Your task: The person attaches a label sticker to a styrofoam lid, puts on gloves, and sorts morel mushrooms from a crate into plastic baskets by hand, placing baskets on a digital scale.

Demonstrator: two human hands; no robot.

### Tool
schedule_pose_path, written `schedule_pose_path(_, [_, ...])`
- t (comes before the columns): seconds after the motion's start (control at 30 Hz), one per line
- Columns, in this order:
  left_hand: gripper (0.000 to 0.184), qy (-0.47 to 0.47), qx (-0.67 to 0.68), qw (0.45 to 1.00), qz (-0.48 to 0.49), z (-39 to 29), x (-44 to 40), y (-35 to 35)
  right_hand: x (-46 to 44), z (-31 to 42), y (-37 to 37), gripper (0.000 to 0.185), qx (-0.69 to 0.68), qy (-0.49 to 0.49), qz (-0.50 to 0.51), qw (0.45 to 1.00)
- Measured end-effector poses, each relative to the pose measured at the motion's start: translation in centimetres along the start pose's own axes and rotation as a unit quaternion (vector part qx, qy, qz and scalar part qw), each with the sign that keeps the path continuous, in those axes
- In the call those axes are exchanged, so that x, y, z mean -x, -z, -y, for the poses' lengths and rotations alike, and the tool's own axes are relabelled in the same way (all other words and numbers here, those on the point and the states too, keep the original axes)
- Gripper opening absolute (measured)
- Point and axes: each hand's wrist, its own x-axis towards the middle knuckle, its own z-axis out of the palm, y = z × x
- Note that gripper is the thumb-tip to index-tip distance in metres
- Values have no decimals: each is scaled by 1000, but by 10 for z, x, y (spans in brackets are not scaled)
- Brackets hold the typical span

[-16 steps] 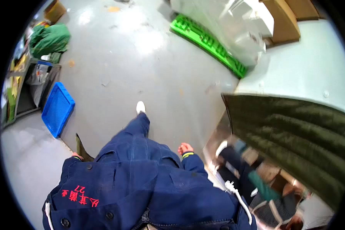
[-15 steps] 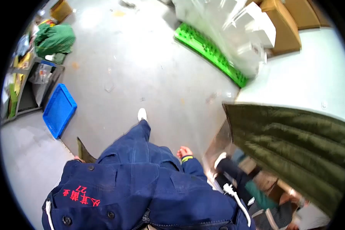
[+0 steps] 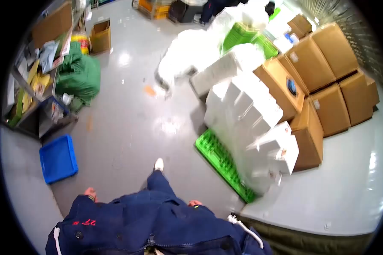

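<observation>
My left hand (image 3: 91, 194) hangs low beside the dark blue jacket (image 3: 149, 221), small and slightly blurred, so its grip is unclear. The blue tray (image 3: 58, 159) lies on the floor just above and left of it. On the other side, my right hand (image 3: 194, 203) shows only in part at the jacket's edge, its fingers mostly hidden. A green pallet (image 3: 225, 165) lies up and to the right of that hand. One white shoe (image 3: 158, 164) is on the grey floor between the hands.
White boxes under clear plastic (image 3: 242, 106) and cardboard boxes (image 3: 323, 55) are stacked at the right. At the left stand a shelf (image 3: 42, 102), a green sack (image 3: 81, 76) and an open carton (image 3: 100, 36). A person in dark clothing (image 3: 217, 7) is at the top.
The view has tilted up and moved forward, showing more stacked boxes and the far area. The dark green curtain has dropped to the lower edge, and the person at the lower right has left view.
</observation>
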Motion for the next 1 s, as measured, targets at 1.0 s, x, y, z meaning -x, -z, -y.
schedule_pose_path(1.0, [15, -314, 2, 949, 7, -906, -607, 53, -486, 789, -178, 26, 100, 33, 117, 988])
